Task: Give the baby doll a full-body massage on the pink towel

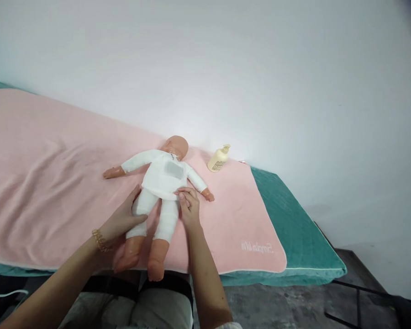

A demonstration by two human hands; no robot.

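Observation:
A baby doll (164, 176) in a white top and white leggings lies on its back, head toward the wall and bare feet toward me. Its arms are spread, and a grey rectangle shows on the chest. My left hand (125, 219), with a gold bracelet at the wrist, is round the doll's leg on the left, thumb across the front and fingers along the outer side. At the lower right edge of the top, my right hand (190, 205) pinches the white shirt's hem (167, 195) between thumb and fingers.
A cream pump bottle (218, 159) stands by the wall, right of the doll. A pink blanket (233, 228) with lettering covers much of the green padded bed (291, 219), whose right end hangs over a grey floor. A white cable (7, 294) shows at lower left.

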